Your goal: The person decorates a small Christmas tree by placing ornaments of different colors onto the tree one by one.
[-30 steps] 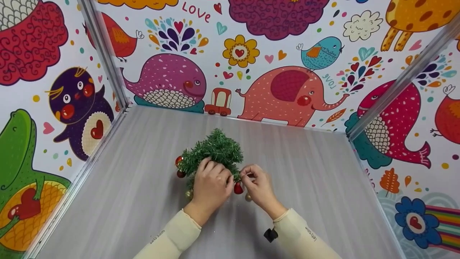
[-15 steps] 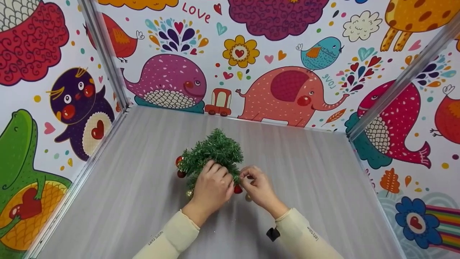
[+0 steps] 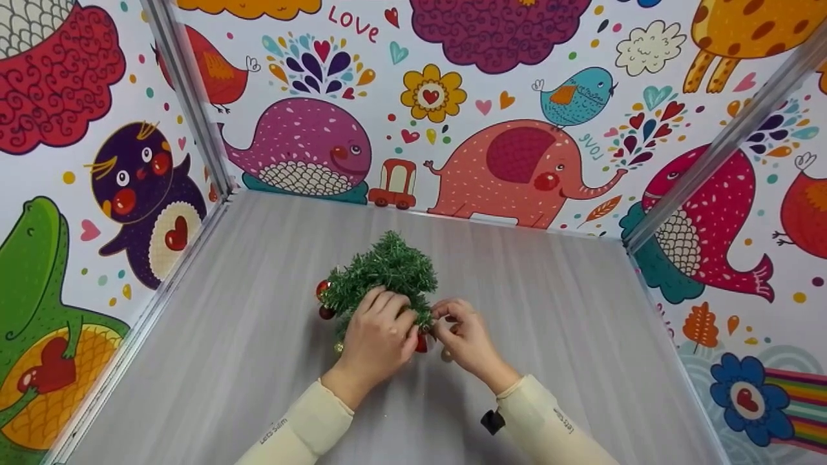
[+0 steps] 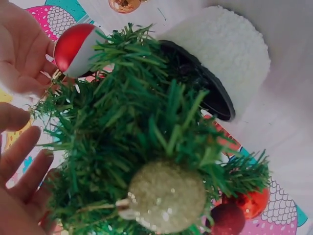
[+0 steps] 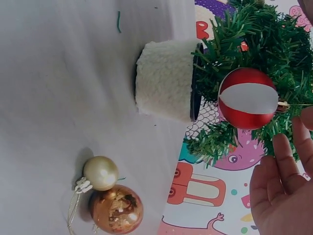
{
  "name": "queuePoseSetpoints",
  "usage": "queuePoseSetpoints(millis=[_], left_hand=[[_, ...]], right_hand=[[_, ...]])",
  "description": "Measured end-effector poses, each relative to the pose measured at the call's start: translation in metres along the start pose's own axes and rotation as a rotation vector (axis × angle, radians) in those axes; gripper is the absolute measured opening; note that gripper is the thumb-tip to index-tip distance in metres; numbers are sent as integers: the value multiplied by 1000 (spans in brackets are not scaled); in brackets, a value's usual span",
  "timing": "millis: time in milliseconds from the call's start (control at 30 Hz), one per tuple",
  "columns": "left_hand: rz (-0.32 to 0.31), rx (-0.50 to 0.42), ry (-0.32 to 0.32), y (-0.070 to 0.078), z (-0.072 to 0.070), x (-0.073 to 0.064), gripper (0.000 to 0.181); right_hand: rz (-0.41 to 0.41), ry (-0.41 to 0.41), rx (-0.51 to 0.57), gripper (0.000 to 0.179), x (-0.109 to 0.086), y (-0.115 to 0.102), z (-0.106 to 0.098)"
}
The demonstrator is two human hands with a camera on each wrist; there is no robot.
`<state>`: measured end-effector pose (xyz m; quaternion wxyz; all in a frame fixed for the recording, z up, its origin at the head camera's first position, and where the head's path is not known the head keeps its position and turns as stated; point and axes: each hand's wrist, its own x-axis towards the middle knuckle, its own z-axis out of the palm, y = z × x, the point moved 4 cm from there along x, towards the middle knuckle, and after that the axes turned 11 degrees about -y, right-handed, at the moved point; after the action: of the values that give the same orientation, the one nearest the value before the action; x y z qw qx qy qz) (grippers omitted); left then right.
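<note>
A small artificial Christmas tree (image 3: 394, 265) stands in a white fuzzy pot (image 5: 166, 81). My left hand (image 3: 380, 332) holds a branch on its near side, fingers bent among the needles. At the tree's right, my right hand (image 3: 466, 332) has thumb and fingertips together at the branch end. A red and white Christmas ball (image 5: 248, 98) hangs beside that branch; its thin gold string runs from the cap to my right fingertips in the right wrist view. The left wrist view has a glittery gold ball (image 4: 166, 196), a dark red ball (image 4: 227, 219) and a shiny red one (image 4: 252, 201) on the tree.
A pearly gold ball (image 5: 100, 173) and a shiny copper ball (image 5: 117, 209) lie together on the table (image 3: 549, 290), near my right hand. Patterned panels (image 3: 504, 84) wall in the table at the back and both sides.
My left hand has shifted slightly down and left. The red and white ball has moved a little left and is now more covered by that hand. My right hand stays nearly still.
</note>
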<state>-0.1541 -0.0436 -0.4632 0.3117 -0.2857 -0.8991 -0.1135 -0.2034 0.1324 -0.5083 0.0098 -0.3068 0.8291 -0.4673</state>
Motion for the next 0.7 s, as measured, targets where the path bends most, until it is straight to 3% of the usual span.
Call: queuePoseSetpoints(millis=[200,300,433,567,700], left_hand=[[-92,22,50,-12,-5,-8,28],[-184,17,37,-20,-6,-10,52],[-268,8,-19,-30,-5,-14,74],[-284,18,-63,-35,-4,-18,70],[-284,2,-61,-38,-6,-20,62]], right_hand=[[16,11,2,17,-6,10,-5],[44,10,-30,18,-10,24,-12],[130,16,-166,23,-19,49,-24],[210,-10,-287,27,-29,73,-32],[200,-93,-364,36,-33,84,-31]])
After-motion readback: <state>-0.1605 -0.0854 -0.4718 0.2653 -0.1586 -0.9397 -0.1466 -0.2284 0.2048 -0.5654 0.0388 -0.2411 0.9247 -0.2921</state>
